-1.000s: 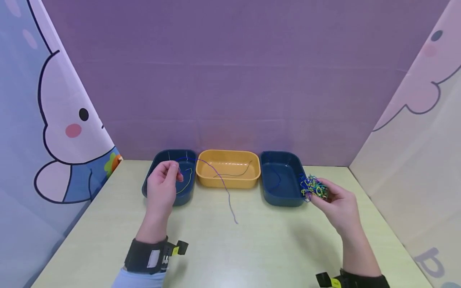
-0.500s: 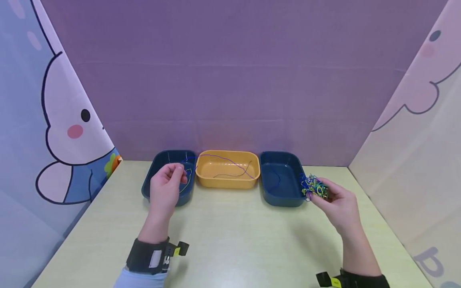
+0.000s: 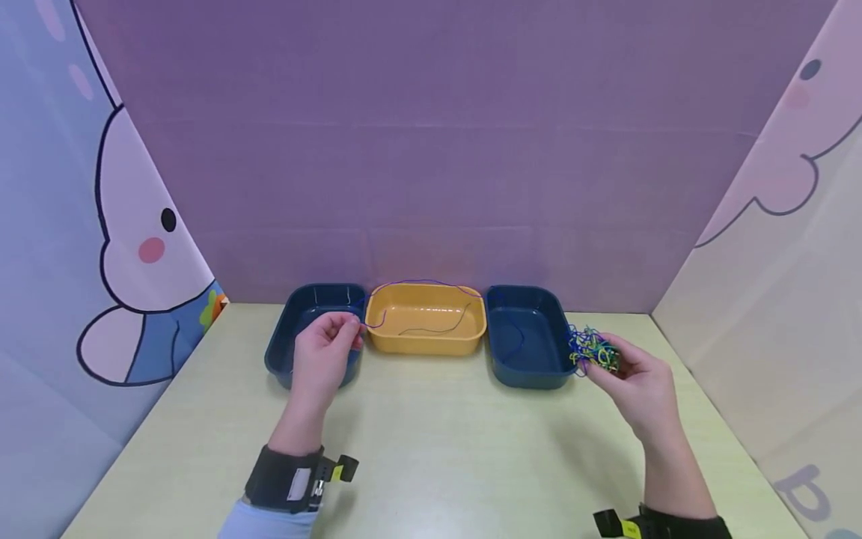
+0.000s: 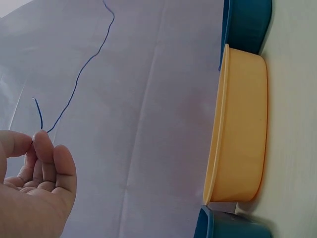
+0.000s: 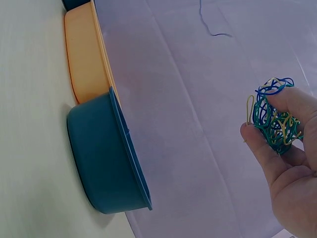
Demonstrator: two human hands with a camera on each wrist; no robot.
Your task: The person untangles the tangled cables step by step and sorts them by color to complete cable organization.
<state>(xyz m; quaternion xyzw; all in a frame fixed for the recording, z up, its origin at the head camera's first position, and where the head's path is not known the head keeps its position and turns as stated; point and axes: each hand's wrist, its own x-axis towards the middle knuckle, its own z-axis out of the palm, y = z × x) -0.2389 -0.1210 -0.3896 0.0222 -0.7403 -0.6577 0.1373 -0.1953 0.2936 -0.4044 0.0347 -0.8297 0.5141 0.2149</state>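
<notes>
My left hand (image 3: 319, 363) is raised in front of the left dark blue box, pinching a thin blue wire (image 4: 77, 84) between thumb and forefinger. In the left wrist view a short end sticks up past the fingertips, while the long part stretches away in a wavy line. Seen from the head, this wire arcs over the yellow box toward the right box. Off to the right, my right hand (image 3: 640, 389) grips a tangled bundle of blue, green and yellow wires (image 3: 592, 349) with thumb and fingers, beside the right dark blue box. A yellow loop (image 5: 249, 106) pokes out of the bundle.
Three boxes stand side by side at the table's back: a dark blue one (image 3: 276, 350), a yellow one (image 3: 424, 345) and another dark blue one (image 3: 532, 379). A thin dark wire (image 3: 438, 330) lies in the yellow box, a blue wire (image 3: 521, 340) in the right one.
My left hand has moved slightly right and down. The wire's far end, hanging toward the table before, has swung up and right across the yellow box. My right hand has barely moved.
</notes>
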